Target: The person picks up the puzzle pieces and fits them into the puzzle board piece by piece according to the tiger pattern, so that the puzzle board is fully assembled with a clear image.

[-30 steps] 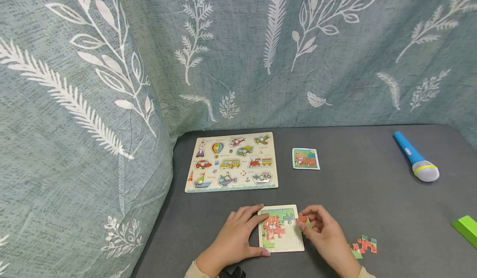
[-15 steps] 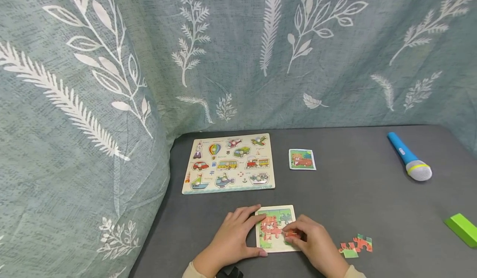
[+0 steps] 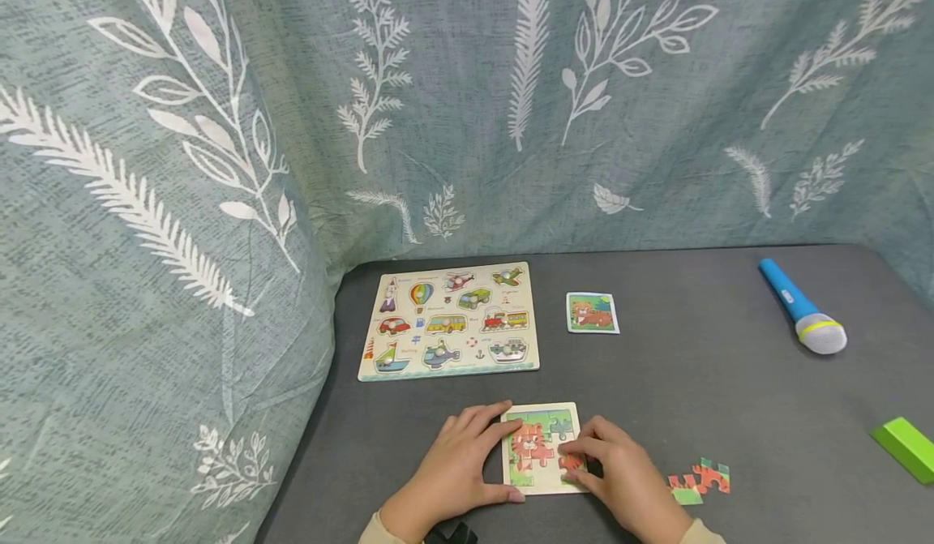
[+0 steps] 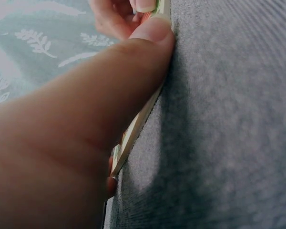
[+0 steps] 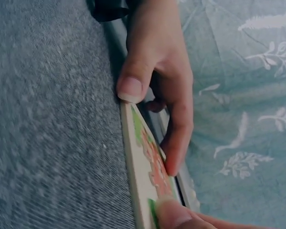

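Note:
A small square wooden puzzle tray [image 3: 541, 481], partly filled with tiger-picture pieces, lies flat before me. My left hand [image 3: 452, 469] grips its left side, thumb at the near edge and fingers at the far left corner and over the picture. At the right half of the tray, my right hand [image 3: 623, 473] pinches an orange jigsaw piece [image 3: 571, 463] low over the bare wood. In the right wrist view the right thumb [image 5: 174, 215] shows at the tray's near side. The left thumb [image 4: 109, 90] fills much of the left wrist view.
Loose jigsaw pieces [image 3: 711, 476] lie right of the right hand. Farther back are a vehicle peg puzzle [image 3: 467, 357] and a small tiger picture card [image 3: 593, 314]. A blue toy microphone [image 3: 799, 305] and a green block [image 3: 905, 449] are on the right. A patterned curtain [image 3: 467, 106] hangs behind.
My right hand has brought the orange piece from beside the tray's right edge leftward over the tray, then lower right within it. The left hand keeps its grip.

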`<state>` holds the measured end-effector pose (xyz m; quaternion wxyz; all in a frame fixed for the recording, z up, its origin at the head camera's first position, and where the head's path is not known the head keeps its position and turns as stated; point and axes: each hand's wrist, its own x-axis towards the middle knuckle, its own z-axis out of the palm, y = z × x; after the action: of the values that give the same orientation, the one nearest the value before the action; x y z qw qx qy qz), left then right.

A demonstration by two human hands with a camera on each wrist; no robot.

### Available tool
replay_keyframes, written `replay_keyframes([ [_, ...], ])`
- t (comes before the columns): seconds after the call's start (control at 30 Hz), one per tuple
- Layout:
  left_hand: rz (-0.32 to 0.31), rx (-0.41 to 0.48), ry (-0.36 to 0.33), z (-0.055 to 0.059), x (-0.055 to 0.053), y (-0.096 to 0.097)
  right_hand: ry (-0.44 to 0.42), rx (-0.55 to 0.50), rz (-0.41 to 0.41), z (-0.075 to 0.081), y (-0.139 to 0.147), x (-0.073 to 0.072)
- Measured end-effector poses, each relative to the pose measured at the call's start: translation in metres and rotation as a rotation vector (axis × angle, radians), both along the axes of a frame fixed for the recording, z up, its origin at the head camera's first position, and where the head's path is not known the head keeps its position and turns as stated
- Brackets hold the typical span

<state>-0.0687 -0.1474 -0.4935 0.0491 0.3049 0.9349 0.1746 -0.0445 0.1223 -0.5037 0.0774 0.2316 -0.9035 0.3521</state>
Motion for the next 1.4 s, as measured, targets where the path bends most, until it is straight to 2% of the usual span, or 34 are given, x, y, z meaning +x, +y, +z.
replay_keyframes([
  [0.13,-0.005,-0.001,-0.004,-0.001,0.000,0.000,0.047,0.069,0.012,0.003,0.003,0.001],
  [0.37,-0.004,-0.002,0.001,-0.001,0.000,0.001,0.176,0.099,0.061,0.007,0.007,0.004],
  [0.47,0.000,-0.005,0.004,0.000,0.000,0.000,0.169,0.121,0.085,0.008,0.008,0.004],
  [0.6,0.001,-0.006,0.009,0.000,0.000,0.000,0.115,0.149,0.100,0.010,0.010,0.005],
  [0.8,-0.008,-0.001,0.019,-0.001,0.001,-0.001,0.186,0.181,0.138,0.011,0.008,0.007],
  [0.9,-0.012,0.001,0.025,-0.002,0.001,-0.001,0.153,0.220,0.171,0.012,0.008,0.007],
  [1.03,-0.015,0.002,0.030,-0.002,0.001,-0.002,0.055,0.313,0.205,0.016,0.010,0.010],
  [1.2,-0.021,-0.001,0.024,-0.001,0.002,-0.002,-0.015,0.439,0.138,0.019,0.012,0.016],
  [1.4,-0.018,0.008,0.028,0.001,0.002,-0.001,-0.029,0.448,0.120,0.019,0.018,0.017],
])
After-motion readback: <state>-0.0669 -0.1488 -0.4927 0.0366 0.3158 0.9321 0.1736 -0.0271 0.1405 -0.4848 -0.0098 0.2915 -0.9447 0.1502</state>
